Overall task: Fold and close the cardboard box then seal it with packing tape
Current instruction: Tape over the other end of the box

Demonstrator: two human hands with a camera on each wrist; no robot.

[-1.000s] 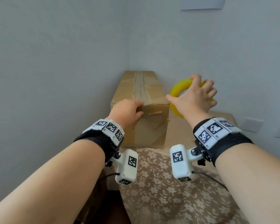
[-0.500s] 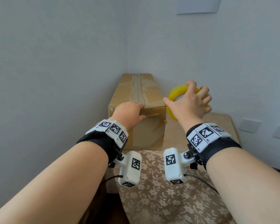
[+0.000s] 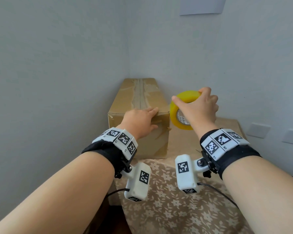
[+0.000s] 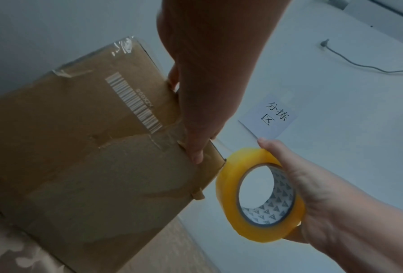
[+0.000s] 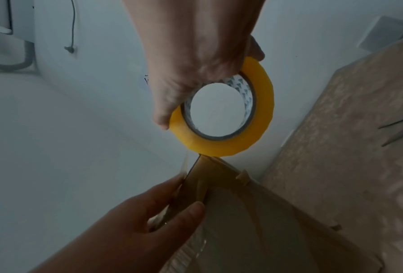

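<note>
Bearing cardboard box [image 3: 125, 98], floral-clothed corner table [image 3: 227, 129]

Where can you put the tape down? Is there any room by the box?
Yes. The tan tabletop right of the box, out to the wall, looks bare under the tape in the right hand. The flowered cloth in front is free too. Left of the box is tight: it sits in the corner, left hand on it.
</note>
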